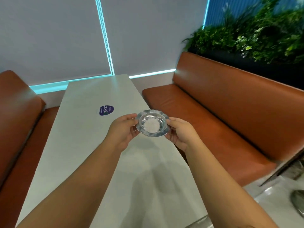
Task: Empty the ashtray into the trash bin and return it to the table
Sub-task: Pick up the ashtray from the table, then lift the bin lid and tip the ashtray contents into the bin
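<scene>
both bare forearms reach forward from the bottom edge, over the pale worktop. left hand grips the left rim of the ashtray, thumb on top of the rim and fingers beneath. right hand grips the right rim in the same manner. ashtray is a round shiny metal dish with a wide flat rim and a shallow central bowl; being round, it shows no long axis. it is held above the worktop near the right edge, mouth upward, tipped slightly toward the camera. contents: a small heap of white granular material lies in the centre of the bowl; its nature cannot be determined. a round dark blue sticker lies flat on the worktop, beyond the left hand. brown upholstered benches stand on both sides. green plants sit behind the right bench.
</scene>
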Demonstrator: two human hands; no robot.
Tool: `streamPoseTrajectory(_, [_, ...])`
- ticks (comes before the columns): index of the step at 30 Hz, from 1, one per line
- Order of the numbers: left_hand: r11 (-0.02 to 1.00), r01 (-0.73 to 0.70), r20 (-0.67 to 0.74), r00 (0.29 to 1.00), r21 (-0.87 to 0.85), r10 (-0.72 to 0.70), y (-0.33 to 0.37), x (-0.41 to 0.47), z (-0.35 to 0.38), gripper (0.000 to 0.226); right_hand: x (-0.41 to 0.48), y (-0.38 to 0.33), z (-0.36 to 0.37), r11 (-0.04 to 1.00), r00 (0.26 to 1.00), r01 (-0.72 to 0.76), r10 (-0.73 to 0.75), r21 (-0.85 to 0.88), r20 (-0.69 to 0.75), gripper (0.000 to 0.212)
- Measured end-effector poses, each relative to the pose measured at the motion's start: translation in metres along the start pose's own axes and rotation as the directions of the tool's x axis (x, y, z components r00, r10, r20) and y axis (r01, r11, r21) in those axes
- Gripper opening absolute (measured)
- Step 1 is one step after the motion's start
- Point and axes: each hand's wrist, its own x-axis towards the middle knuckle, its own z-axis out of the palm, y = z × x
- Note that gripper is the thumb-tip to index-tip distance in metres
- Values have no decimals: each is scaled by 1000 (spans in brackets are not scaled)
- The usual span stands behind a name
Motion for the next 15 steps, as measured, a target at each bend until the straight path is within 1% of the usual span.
streamPoseTrajectory(5, [998, 43, 87, 995, 46, -47, -39, -47, 34, 15, -64, 12, -53, 1000, 998, 9, -8, 10, -60, 20])
streamPoseTrajectory(12, [989, 79, 56, 995, 122, -87, -113, -124, 108, 15, -145, 19, -150, 1000, 993, 7, -7, -4, -119, 11])
streamPoseTrajectory(15, [987, 82, 24, 996, 138, -87, -151, -148, 147, 13, -169, 22, -202, 1000, 994, 1, -4, -23, -110, 12])
